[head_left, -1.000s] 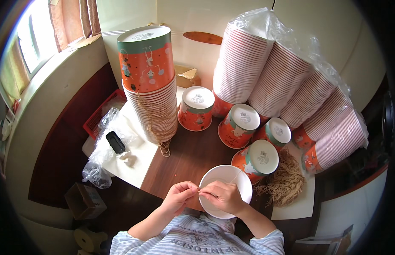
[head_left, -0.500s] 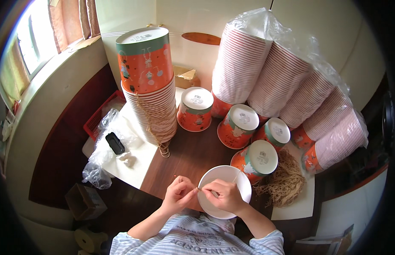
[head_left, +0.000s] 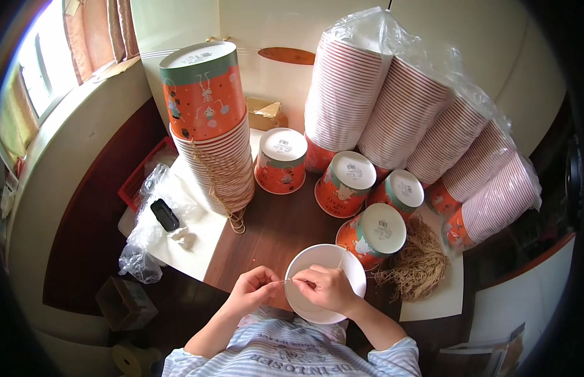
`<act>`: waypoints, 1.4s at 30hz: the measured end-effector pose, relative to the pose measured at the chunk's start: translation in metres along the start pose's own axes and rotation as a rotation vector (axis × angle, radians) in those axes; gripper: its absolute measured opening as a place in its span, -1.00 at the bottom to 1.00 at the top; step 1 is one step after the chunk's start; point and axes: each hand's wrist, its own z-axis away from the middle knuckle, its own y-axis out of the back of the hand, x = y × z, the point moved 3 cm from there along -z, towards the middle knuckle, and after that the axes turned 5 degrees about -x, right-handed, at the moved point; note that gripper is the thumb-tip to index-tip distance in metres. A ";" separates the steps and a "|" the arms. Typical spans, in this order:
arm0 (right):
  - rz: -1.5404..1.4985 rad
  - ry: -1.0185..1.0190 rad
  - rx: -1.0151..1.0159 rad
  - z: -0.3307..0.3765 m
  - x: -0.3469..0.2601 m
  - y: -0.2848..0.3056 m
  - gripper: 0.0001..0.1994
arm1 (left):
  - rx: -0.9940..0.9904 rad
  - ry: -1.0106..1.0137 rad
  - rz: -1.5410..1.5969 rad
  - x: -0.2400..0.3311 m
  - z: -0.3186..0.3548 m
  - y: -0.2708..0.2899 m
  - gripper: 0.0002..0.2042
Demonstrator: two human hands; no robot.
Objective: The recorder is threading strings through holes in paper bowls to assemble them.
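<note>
An open white paper cup (head_left: 317,257) sits upright just in front of my body, its white inside facing up. My right hand (head_left: 330,288) rests over its near rim, fingers pinched on a thin pale string (head_left: 283,281). My left hand (head_left: 254,289) is to the left of the cup and pinches the other end of that string, so it runs taut between both hands. A heap of tan strings (head_left: 419,264) lies to the right of the cup.
A tall stack of orange paper cups (head_left: 213,135) with string handles stands at the left. Several upturned orange cups (head_left: 280,160) stand in the middle. Long sleeves of stacked cups in clear plastic (head_left: 424,119) lean at the right. A crumpled plastic bag (head_left: 147,226) and a black object (head_left: 164,214) lie left.
My hands have shifted slightly apart over the cup's near rim, and the string between them now looks taut. The cup has stayed in place.
</note>
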 end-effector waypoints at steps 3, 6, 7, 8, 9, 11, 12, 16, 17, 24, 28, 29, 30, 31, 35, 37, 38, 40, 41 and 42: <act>0.013 0.020 0.015 0.000 -0.002 0.001 -0.94 | -0.037 0.108 -0.067 -0.005 0.001 -0.001 -0.92; 0.042 0.032 0.014 0.000 -0.003 0.002 -0.94 | 0.016 0.054 -0.286 -0.003 0.000 -0.006 -0.90; 0.066 0.034 0.005 0.000 -0.003 0.001 -0.95 | 0.052 -0.006 -0.330 -0.001 -0.001 -0.006 -0.90; 0.068 0.035 0.007 0.001 -0.003 0.001 -0.95 | 0.086 -0.066 -0.373 0.000 -0.001 -0.006 -0.89; 0.073 0.031 0.002 0.002 -0.002 0.000 -0.94 | 0.084 -0.067 -0.374 0.000 -0.001 -0.006 -0.89; 0.080 0.026 -0.002 0.003 0.001 -0.002 -0.94 | 0.119 -0.085 -0.356 -0.001 -0.001 -0.005 -0.91; 0.079 0.020 0.007 0.004 0.003 -0.003 -0.95 | 0.117 -0.085 -0.356 -0.002 -0.001 -0.005 -0.91; 0.104 -0.014 0.003 0.004 0.005 -0.004 -0.98 | 0.165 -0.157 -0.366 -0.005 0.000 0.001 -0.94; 0.106 -0.016 0.004 0.004 0.005 -0.004 -0.98 | 0.176 -0.171 -0.392 -0.007 0.000 0.003 -0.94; 0.098 -0.022 0.050 0.005 0.004 0.000 -0.98 | 0.200 -0.115 -0.249 -0.017 0.001 0.003 -0.93; 0.200 -0.028 0.030 0.010 -0.007 0.006 -0.94 | 0.180 -0.110 -0.198 -0.026 0.002 0.011 -0.93; 0.198 -0.027 0.027 0.012 -0.014 0.010 -0.94 | 0.174 -0.125 -0.201 -0.027 0.002 0.013 -0.94; 0.260 -0.068 -0.061 0.015 -0.023 0.011 -0.92 | 0.182 -0.122 -0.202 -0.030 0.003 0.017 -0.94; 0.321 -0.107 -0.150 0.018 -0.032 0.012 -0.89 | 0.164 -0.217 -0.264 -0.031 0.004 0.020 -0.94; 0.146 0.013 -0.238 0.047 -0.065 -0.004 -0.89 | 0.102 -0.312 -0.350 -0.037 0.007 0.025 -0.95; -0.001 0.058 -0.251 0.058 -0.073 -0.029 -0.92 | 0.096 -0.270 -0.304 -0.038 0.013 0.026 -0.95; -0.052 0.017 -0.345 0.063 -0.069 -0.046 -0.90 | 0.079 -0.236 -0.254 -0.040 0.014 0.026 -0.95; -0.273 -0.067 -0.402 0.075 -0.041 -0.092 -0.84 | 0.073 -0.155 -0.236 -0.045 0.018 0.027 -0.94; -0.250 -0.130 -0.451 0.083 -0.021 -0.115 -0.79 | 0.065 -0.079 -0.218 -0.051 0.018 0.029 -0.94; -0.212 -0.182 -0.448 0.082 -0.011 -0.124 -0.80 | 0.081 -0.142 -0.318 -0.052 0.019 0.031 -0.91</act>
